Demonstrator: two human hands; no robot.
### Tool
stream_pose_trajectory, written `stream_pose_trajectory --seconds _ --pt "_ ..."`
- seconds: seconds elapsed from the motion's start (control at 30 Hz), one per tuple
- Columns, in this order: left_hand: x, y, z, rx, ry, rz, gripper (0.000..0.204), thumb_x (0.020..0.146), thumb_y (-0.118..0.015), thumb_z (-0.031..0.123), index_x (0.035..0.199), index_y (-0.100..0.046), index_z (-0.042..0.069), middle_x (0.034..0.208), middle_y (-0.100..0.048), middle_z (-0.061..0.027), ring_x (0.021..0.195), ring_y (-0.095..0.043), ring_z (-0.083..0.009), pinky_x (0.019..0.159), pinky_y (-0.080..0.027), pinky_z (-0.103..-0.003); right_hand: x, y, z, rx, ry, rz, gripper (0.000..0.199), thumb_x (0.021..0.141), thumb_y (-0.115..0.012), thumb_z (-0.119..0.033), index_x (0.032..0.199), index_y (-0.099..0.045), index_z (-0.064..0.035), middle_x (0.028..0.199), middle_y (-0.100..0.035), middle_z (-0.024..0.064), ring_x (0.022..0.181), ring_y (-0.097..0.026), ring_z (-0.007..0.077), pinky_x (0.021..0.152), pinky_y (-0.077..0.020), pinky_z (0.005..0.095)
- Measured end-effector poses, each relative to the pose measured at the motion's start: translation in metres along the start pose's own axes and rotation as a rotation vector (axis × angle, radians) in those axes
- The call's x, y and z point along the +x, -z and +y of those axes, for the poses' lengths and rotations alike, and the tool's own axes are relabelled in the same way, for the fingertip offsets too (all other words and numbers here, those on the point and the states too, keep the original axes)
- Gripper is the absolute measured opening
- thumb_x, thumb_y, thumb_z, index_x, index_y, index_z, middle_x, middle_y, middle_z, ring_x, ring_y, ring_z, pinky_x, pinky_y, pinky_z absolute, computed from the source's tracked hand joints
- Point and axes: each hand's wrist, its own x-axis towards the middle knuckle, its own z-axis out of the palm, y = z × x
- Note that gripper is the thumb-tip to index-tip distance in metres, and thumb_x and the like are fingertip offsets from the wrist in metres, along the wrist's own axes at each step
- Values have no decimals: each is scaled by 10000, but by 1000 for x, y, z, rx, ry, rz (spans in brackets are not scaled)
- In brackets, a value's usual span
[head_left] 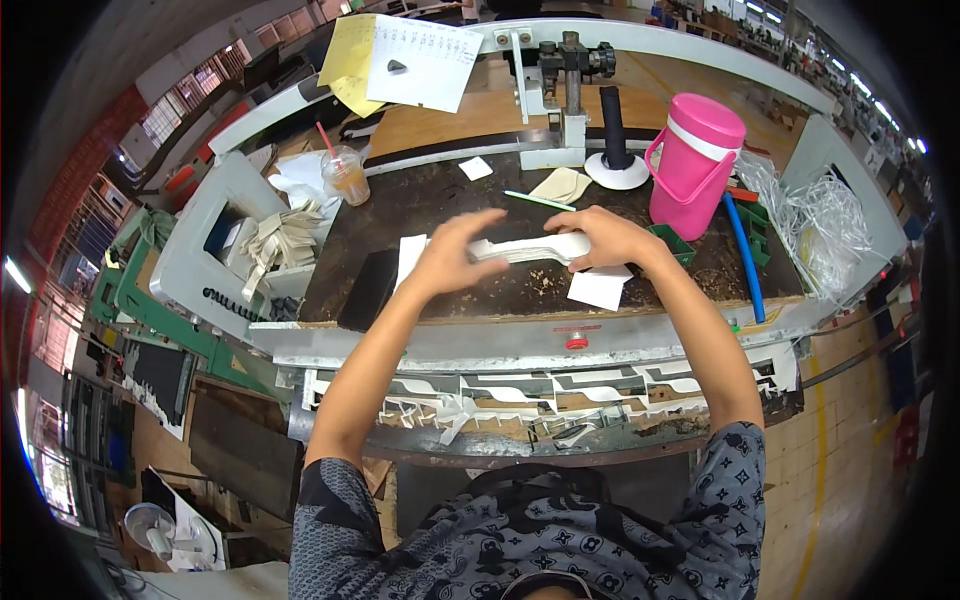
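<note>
A stack of long, narrow white cut pieces, curved at the ends, lies across the dark worktop. At its right end my right hand is closed, with the thumb on the near side and the fingers on the far side. My left hand, slightly blurred, is open at the stack's left end, thumb and fingers spread apart. A white sheet piece lies under and in front of my right hand. Another white strip is partly behind my left wrist, beside a flat black piece.
A pink jug, green trays and a blue bar stand at the right. A black post and a metal machine head rise at the back. Left are a drink cup and bundled strips. A red button is in front.
</note>
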Motion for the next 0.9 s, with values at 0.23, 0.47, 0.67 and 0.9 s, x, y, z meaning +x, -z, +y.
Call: stream_pose_trajectory --seconds 0.23,0.47,0.67,0.9 --pt "-66 63 -9 473 685 -64 672 743 -917 199 1343 -646 64 1097 -711 -212 1064 -677 -412 923 -549 -480 -38 1 -31 48 200 255 1109 797 -906 -406 1649 -279 -72 1652 -366 269 1529 -376 414 1260 -335 480" --pt "-60 63 -18 267 717 -155 446 747 -867 34 1175 -752 -11 1011 -743 -178 915 -713 -318 850 -574 -406 -11 1 -63 35 316 400 931 835 -875 -377 1585 -406 -87 1585 -459 217 1463 -462 396 1218 -389 465" --pt "-88 56 40 437 484 -241 448 862 -834 196 1241 -722 -15 1258 -628 -210 1220 -577 -414 1051 -480 -465 -13 -31 -58 36 332 289 872 820 -879 -334 1550 -462 -101 1599 -429 230 1467 -446 417 1205 -411 477" --pt "-150 38 70 440 276 -100 467 835 -722 5 1297 -715 71 1412 -636 -198 1250 -644 -393 995 -564 -482 -25 -60 -72 76 426 222 777 847 -852 -331 1506 -505 -109 1576 -468 173 1436 -482 390 1187 -426 485"
